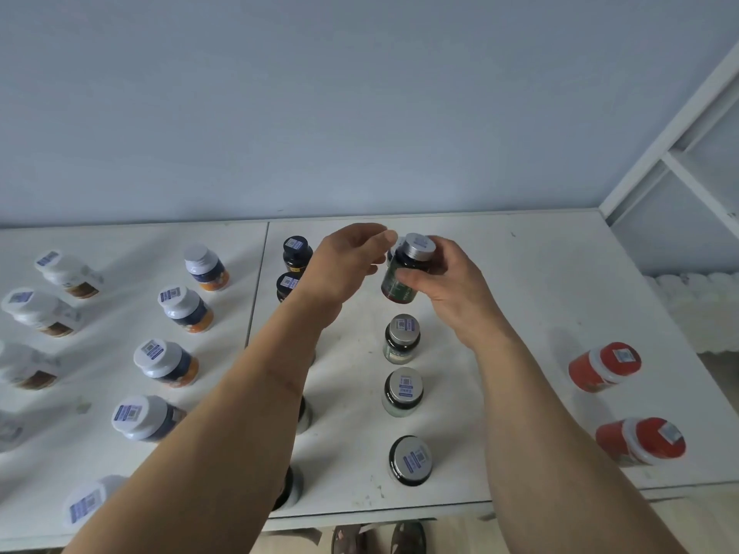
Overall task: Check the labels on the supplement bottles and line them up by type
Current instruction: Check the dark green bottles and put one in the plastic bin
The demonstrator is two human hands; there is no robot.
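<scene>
Both forearms reach in from six o'clock and meet toward twelve o'clock over the right panel of the white table (540, 273). The right hand (448, 289) grips a dark green bottle (400, 279) with a silver cap, thumb across its label and fingers curled round the far side; the bottle is lifted off the table and leans a little, cap toward twelve o'clock. The left hand (348, 265) hovers just beside it at nine o'clock, fingers loosely curled, fingertips near the cap; whether they touch it cannot be told, and it holds nothing.

Directly below the held bottle, toward six o'clock, three silver-capped bottles (404, 391) stand upright in a column. That column looks like its type, so the coming move likely turns on lowering the bottle straight down at the column's twelve o'clock end, long axis upright. The right hand is the nearer and already carries it.

At nine o'clock, black-capped bottles (296, 253) form a column partly hidden by the left arm. Further at nine o'clock stand white-capped bottles with orange labels (172, 361). At three o'clock two red bottles (606, 367) sit well apart from the hands.
</scene>
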